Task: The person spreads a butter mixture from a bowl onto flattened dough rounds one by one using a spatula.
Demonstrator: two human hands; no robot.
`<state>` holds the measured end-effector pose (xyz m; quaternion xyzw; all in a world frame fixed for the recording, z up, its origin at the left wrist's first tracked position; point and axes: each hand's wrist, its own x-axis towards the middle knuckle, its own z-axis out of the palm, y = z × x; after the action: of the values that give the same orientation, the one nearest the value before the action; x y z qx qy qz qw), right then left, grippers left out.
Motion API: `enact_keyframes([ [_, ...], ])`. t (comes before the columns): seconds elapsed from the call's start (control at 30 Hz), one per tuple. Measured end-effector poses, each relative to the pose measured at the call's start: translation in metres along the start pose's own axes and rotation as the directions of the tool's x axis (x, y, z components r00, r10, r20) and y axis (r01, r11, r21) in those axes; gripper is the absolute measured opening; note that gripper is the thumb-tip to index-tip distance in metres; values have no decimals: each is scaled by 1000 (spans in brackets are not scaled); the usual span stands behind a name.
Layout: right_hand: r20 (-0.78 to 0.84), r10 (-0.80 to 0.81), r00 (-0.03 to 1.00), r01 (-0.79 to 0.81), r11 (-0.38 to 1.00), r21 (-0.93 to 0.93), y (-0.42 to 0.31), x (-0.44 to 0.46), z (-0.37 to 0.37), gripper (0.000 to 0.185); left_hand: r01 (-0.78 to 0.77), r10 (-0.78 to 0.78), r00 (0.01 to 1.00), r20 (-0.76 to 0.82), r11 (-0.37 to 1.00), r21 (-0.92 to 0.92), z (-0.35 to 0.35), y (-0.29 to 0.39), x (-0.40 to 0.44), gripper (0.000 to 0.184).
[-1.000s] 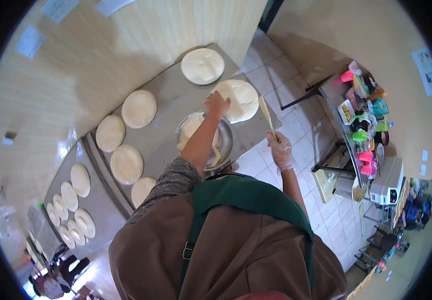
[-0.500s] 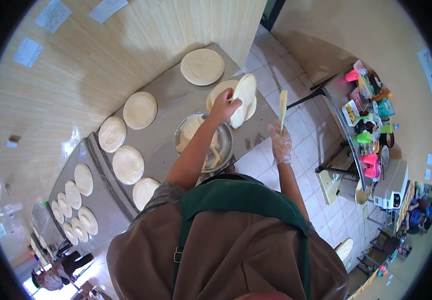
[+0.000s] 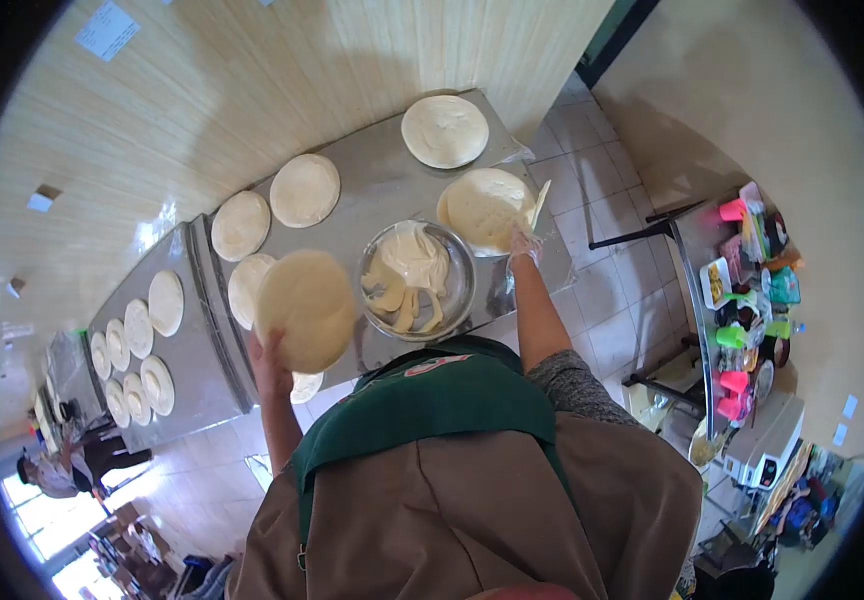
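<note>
My left hand (image 3: 270, 362) grips the lower left edge of a flat round bread or cake layer (image 3: 308, 310), raised left of the bowl. It partly covers other rounds behind it. In a clear plastic glove, my right hand (image 3: 523, 246) is closed at the right edge of the pale rounds (image 3: 482, 205) on the table. A flat spatula (image 3: 543, 200) stands up from that hand; its handle is hidden. Between my hands sits a metal bowl (image 3: 366, 300) with thick cream (image 3: 417, 262) smeared inside.
Several pale rounds lie along the steel table (image 3: 372, 180), including one round (image 3: 445, 131) at the far end. A second steel table (image 3: 207, 350) at left bears several more. Cups and containers crowd the side table (image 3: 697, 290) at right. A person (image 3: 57, 470) stands far left.
My left hand has carried the round layer from over the table's right end to left of the bowl. My right hand has brought the spatula in to the pale rounds.
</note>
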<state>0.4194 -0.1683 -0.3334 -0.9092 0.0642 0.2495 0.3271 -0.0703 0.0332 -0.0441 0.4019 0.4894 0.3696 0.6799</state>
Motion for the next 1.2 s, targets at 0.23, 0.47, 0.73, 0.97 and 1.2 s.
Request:
enact_keyframes([
  [0.23, 172, 94, 981, -175, 817, 550, -30, -34, -7, 66, -37, 40, 963, -268, 999, 14, -66, -17, -46, 46],
  [0.47, 162, -343, 925, 185, 781, 596, -18, 25, 22, 59, -49, 54, 962, -267, 998, 25, -50, -26, -47, 44],
  [0.73, 64, -588, 806, 592, 801, -90, -227, -75, -99, 51, -95, 99, 958, -269, 995, 28, -27, -25, -50, 37],
  [0.97, 195, -670, 716, 666, 740, 94, -320, -49, -104, 50, -87, 120, 933, -339, 990, 111, -32, -37, -65, 33],
  [1.2, 162, -415, 895, 227, 738, 636, -306, 52, -5, 40, -72, 120, 913, -389, 988, 135, -27, -30, -86, 40],
])
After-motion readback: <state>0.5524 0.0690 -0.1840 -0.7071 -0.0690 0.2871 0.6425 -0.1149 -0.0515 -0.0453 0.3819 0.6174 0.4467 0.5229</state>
